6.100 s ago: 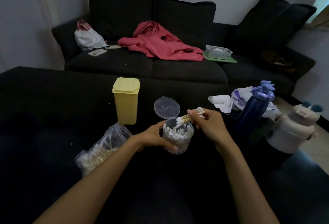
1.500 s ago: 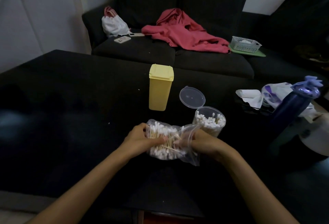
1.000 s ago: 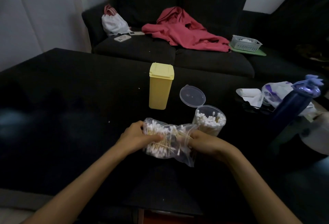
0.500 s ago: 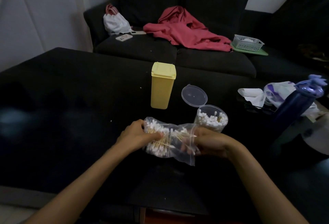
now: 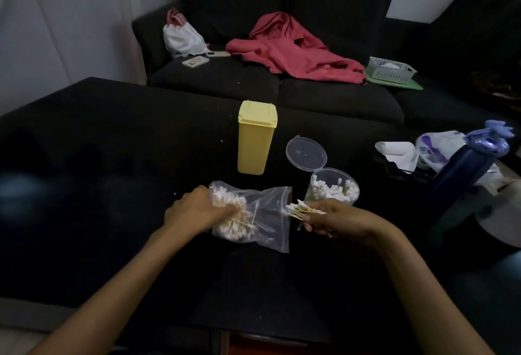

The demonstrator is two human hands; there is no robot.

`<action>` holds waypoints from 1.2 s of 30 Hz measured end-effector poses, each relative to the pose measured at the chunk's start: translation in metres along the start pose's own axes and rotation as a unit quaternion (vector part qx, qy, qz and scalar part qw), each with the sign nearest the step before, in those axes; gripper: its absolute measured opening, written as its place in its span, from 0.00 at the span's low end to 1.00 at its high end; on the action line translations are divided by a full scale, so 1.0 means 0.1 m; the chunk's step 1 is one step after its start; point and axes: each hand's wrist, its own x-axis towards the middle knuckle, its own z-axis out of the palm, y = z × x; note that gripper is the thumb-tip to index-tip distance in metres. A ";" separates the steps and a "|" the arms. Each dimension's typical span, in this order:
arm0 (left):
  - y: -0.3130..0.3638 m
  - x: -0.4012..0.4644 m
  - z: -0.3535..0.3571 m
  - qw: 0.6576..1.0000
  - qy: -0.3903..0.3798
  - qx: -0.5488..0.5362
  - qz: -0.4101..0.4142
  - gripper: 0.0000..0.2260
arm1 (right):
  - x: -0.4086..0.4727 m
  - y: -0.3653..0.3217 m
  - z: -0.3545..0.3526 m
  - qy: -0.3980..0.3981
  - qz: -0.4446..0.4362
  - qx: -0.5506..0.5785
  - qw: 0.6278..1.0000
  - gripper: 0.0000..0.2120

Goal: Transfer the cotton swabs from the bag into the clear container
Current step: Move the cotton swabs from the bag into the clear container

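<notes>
Black table (image 5: 112,143) – dark sofa (image 5: 282,92) behind, red cloth (image 5: 290,50) draped.

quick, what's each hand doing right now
Left hand: grips the bag of cotton swabs.
Right hand: pinches a small bunch of swabs just outside the bag's mouth.

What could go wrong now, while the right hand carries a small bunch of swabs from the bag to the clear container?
1. The right hand pinches the swab bunch near one end; loose swabs may slip onto the dark table.
2. The clear container looks nearly full, so new swabs may not fit in and could spill.
3. The bag lies open on its side under the left hand; swabs could slide out.
</notes>
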 end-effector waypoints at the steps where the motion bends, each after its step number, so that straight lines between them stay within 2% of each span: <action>1: -0.01 -0.02 -0.02 0.999 0.010 0.030 -0.004 0.25 | -0.02 -0.01 -0.03 -0.004 0.000 -0.005 1.000 0.11; 3: -0.02 -0.06 -0.06 0.996 0.033 0.080 -0.011 0.32 | -0.08 -0.02 -0.10 -0.021 0.001 -0.001 1.000 0.11; 5: 0.01 -0.11 -0.10 0.985 0.104 0.134 0.008 0.38 | -0.16 -0.05 -0.19 -0.036 -0.004 0.018 0.999 0.10; 6: 0.06 -0.14 -0.12 0.976 0.158 0.145 0.041 0.37 | -0.19 -0.07 -0.22 -0.042 -0.009 0.039 0.998 0.08; 8: 0.26 -0.20 -0.17 0.956 0.241 0.091 0.139 0.27 | -0.24 -0.11 -0.27 -0.044 -0.020 0.107 0.993 0.05; 9: 0.40 -0.25 -0.19 0.954 0.236 0.046 0.180 0.21 | -0.26 -0.13 -0.29 -0.046 -0.029 0.140 0.989 0.05; 10: 0.54 -0.27 -0.19 0.959 0.196 0.013 0.202 0.19 | -0.28 -0.16 -0.29 -0.051 -0.039 0.163 0.985 0.04; 13: 0.98 -0.22 -0.03 0.979 0.011 -0.025 0.202 0.28 | -0.31 -0.23 -0.30 -0.063 -0.067 0.199 0.976 0.04; 15: 1.21 -0.13 0.08 0.974 -0.073 -0.032 0.213 0.34 | -0.33 -0.25 -0.30 -0.072 -0.072 0.223 0.969 0.05; 18: 1.49 0.00 0.19 0.960 -0.163 -0.056 0.221 0.35 | -0.37 -0.24 -0.38 -0.065 -0.062 0.208 0.974 0.07; 20: 1.62 0.06 0.25 0.957 -0.176 -0.021 0.229 0.35 | -0.37 -0.23 -0.47 -0.049 -0.038 0.192 0.979 0.07; 24: 1.76 0.17 0.33 0.954 -0.123 0.088 0.260 0.35 | -0.33 -0.14 -0.62 -0.002 0.012 0.139 0.990 0.13; 26: 1.80 0.20 0.37 0.951 -0.112 0.086 0.275 0.30 | -0.33 -0.12 -0.65 0.010 0.011 0.136 0.991 0.09; 29: 1.79 0.27 0.44 0.952 -0.077 0.018 0.295 0.22 | -0.33 -0.09 -0.68 0.026 -0.023 0.152 0.988 0.05; 32: 1.77 0.34 0.47 0.937 -0.101 -0.144 0.303 0.11 | -0.35 -0.07 -0.71 0.020 -0.059 0.186 0.981 0.05; 36: 1.77 0.33 0.49 0.915 -0.110 -0.239 0.306 0.08 | -0.36 -0.04 -0.73 0.098 -0.060 0.179 0.977 0.08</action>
